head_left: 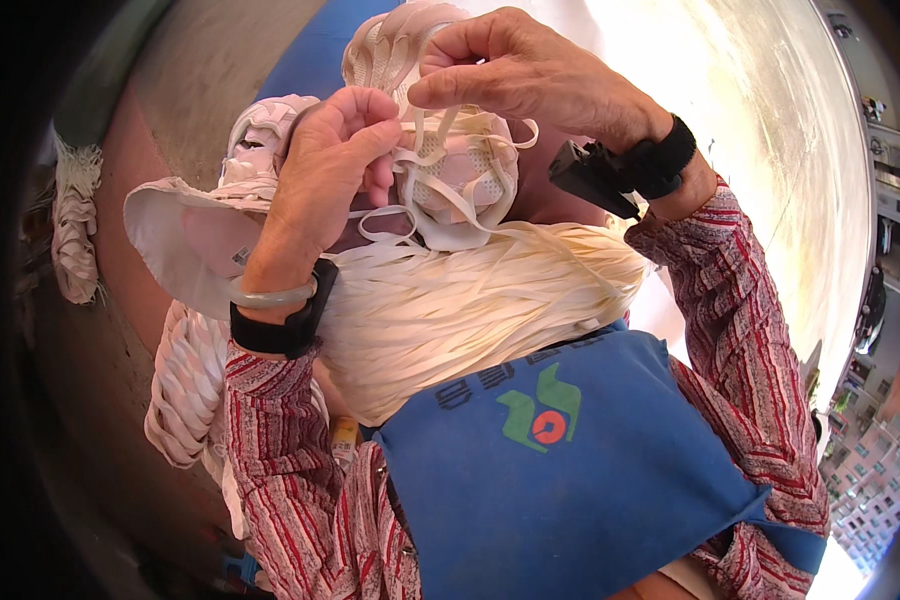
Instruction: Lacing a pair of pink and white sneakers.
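A pale pink and white sneaker (455, 185) is in front of me, with white laces running loosely across its front and looping out at the sides. Just left of its top, my left hand (345, 150) is pinched closed on a lace. My right hand (535, 75) is above the shoe, thumb and fingers closed together around a white shoelace (432, 140); the exact grip point is partly hidden by the fingers. Between the shoe and my blue apron (560, 480) lies a thick bundle of cream laces (480, 310) across my lap.
More pink and white sneakers (260, 145) stand at the left and far side. A curved white piece with pale lining (190, 235) is beside my left wrist. Braided white laces (192, 385) hang below it. A black device (595, 178) is strapped at my right wrist.
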Action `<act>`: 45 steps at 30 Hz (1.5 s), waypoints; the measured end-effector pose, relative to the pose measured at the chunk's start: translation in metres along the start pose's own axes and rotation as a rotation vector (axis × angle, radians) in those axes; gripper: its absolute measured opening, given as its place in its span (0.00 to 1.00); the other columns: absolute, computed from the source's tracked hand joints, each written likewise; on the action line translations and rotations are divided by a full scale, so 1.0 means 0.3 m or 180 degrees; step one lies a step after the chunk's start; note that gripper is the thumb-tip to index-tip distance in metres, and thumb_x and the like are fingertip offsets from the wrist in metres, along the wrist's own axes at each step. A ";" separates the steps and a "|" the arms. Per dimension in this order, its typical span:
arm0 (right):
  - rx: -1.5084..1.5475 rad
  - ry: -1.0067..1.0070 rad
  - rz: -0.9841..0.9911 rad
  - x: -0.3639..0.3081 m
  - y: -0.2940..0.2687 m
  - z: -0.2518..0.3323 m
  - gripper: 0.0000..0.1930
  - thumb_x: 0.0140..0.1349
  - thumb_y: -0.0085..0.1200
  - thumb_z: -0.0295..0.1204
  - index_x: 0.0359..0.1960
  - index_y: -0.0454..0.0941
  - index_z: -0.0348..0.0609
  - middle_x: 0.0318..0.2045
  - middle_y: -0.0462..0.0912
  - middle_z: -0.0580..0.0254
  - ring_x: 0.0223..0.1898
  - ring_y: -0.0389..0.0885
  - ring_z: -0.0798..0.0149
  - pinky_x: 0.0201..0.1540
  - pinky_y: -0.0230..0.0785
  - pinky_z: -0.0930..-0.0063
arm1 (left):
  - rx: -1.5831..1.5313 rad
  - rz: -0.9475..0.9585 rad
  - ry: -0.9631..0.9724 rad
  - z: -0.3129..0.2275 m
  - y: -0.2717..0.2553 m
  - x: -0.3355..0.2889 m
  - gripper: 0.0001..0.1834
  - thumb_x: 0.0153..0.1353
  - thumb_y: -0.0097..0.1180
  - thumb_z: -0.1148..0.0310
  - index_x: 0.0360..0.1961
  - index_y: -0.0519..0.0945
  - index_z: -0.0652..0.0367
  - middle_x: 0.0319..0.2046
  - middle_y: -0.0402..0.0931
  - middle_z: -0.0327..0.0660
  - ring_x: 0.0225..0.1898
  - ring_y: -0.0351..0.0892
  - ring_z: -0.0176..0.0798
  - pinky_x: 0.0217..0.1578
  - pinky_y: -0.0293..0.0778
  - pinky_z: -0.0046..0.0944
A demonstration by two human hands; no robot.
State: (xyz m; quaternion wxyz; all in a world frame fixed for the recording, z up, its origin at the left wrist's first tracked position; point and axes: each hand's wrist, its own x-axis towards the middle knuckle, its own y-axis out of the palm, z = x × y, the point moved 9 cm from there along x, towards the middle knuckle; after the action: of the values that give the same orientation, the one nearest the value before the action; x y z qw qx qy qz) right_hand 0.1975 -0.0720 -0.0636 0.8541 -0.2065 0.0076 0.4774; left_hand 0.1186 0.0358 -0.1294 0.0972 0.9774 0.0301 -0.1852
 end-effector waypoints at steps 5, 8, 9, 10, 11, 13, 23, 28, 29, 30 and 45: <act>0.0114 -0.0325 -0.0075 0.010 0.004 -0.018 0.18 0.65 0.57 0.37 0.21 0.74 0.37 0.17 0.66 0.72 0.22 0.63 0.76 0.23 0.55 0.74 | -0.0608 0.0051 0.0071 -0.049 0.012 0.058 0.04 0.63 0.55 0.76 0.36 0.72 0.59 0.25 0.73 0.35 0.20 0.67 0.23 0.18 0.64 0.22; -0.0201 -0.0681 -0.0198 0.023 0.000 -0.021 0.18 0.69 0.54 0.39 0.25 0.76 0.38 0.17 0.67 0.72 0.21 0.63 0.77 0.22 0.56 0.77 | -0.0896 0.0128 0.0121 -0.083 0.020 0.107 0.05 0.63 0.55 0.77 0.36 0.72 0.59 0.25 0.72 0.35 0.21 0.66 0.23 0.17 0.59 0.23; -0.0198 -0.0669 -0.0213 0.020 -0.004 -0.025 0.18 0.69 0.54 0.39 0.25 0.76 0.38 0.17 0.67 0.72 0.21 0.63 0.77 0.22 0.56 0.77 | -0.0772 0.0153 0.0125 -0.093 0.026 0.119 0.05 0.62 0.54 0.78 0.36 0.72 0.58 0.25 0.72 0.35 0.20 0.65 0.22 0.17 0.58 0.23; -0.0174 -0.0415 -0.0225 0.017 -0.010 -0.049 0.16 0.63 0.58 0.38 0.25 0.78 0.38 0.18 0.70 0.71 0.22 0.66 0.76 0.23 0.58 0.77 | -0.0649 0.0173 0.0130 -0.100 0.030 0.125 0.05 0.62 0.54 0.78 0.36 0.72 0.58 0.26 0.72 0.35 0.20 0.64 0.22 0.17 0.57 0.23; -0.0148 -0.0165 -0.0231 0.011 -0.015 -0.071 0.14 0.58 0.62 0.38 0.24 0.80 0.39 0.19 0.73 0.71 0.22 0.70 0.75 0.25 0.61 0.78 | -0.0645 0.0179 0.0123 -0.102 0.027 0.125 0.05 0.62 0.54 0.78 0.36 0.72 0.58 0.26 0.72 0.35 0.20 0.64 0.22 0.17 0.57 0.23; -0.0093 -0.0033 0.0074 -0.011 -0.015 -0.072 0.13 0.61 0.61 0.38 0.28 0.80 0.40 0.19 0.72 0.75 0.23 0.69 0.79 0.25 0.60 0.82 | -0.0427 0.0312 0.0013 -0.105 0.023 0.118 0.05 0.63 0.57 0.75 0.36 0.72 0.58 0.24 0.70 0.31 0.18 0.63 0.21 0.17 0.58 0.23; -0.1192 -0.1889 -0.1398 0.001 -0.042 0.072 0.04 0.53 0.54 0.25 0.30 0.79 0.39 0.24 0.79 0.54 0.30 0.79 0.53 0.36 0.71 0.61 | 0.1318 0.0147 0.0122 -0.089 0.043 0.003 0.14 0.57 0.67 0.66 0.39 0.78 0.63 0.26 0.77 0.35 0.23 0.73 0.23 0.24 0.70 0.23; -0.1108 -0.1448 -0.1048 0.040 0.013 0.088 0.09 0.57 0.56 0.28 0.37 0.82 0.37 0.31 0.81 0.48 0.35 0.82 0.51 0.41 0.73 0.60 | 0.1332 -0.0096 0.0374 -0.070 0.027 0.016 0.13 0.62 0.63 0.63 0.39 0.79 0.63 0.28 0.78 0.36 0.25 0.74 0.23 0.25 0.72 0.24; -0.1126 -0.1444 -0.1062 0.024 0.002 0.088 0.09 0.57 0.56 0.28 0.37 0.82 0.37 0.31 0.81 0.48 0.35 0.82 0.51 0.41 0.73 0.60 | 0.1341 -0.0072 0.0357 -0.072 0.033 0.014 0.13 0.63 0.62 0.62 0.40 0.80 0.63 0.27 0.78 0.36 0.26 0.74 0.24 0.25 0.72 0.24; -0.1053 -0.1292 -0.1108 0.000 -0.026 0.081 0.10 0.57 0.56 0.29 0.38 0.82 0.37 0.32 0.81 0.47 0.35 0.82 0.52 0.40 0.74 0.60 | 0.1339 -0.0037 0.0337 -0.068 0.038 0.019 0.14 0.64 0.61 0.61 0.40 0.80 0.63 0.27 0.77 0.35 0.27 0.74 0.24 0.26 0.72 0.24; -0.1475 -0.0685 -0.0981 -0.215 0.002 -0.065 0.12 0.56 0.62 0.33 0.34 0.81 0.36 0.33 0.79 0.50 0.32 0.81 0.51 0.36 0.73 0.61 | -0.0318 0.0140 0.0774 -0.127 0.018 -0.098 0.12 0.65 0.57 0.69 0.23 0.78 0.59 0.26 0.70 0.30 0.23 0.59 0.23 0.25 0.58 0.24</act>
State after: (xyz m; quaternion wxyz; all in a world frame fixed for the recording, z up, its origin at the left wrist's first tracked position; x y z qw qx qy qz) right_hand 0.1655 -0.1311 -0.0680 0.8425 -0.3429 -0.2235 0.3503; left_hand 0.1053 0.0376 -0.0829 0.1454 0.9870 0.0294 -0.0614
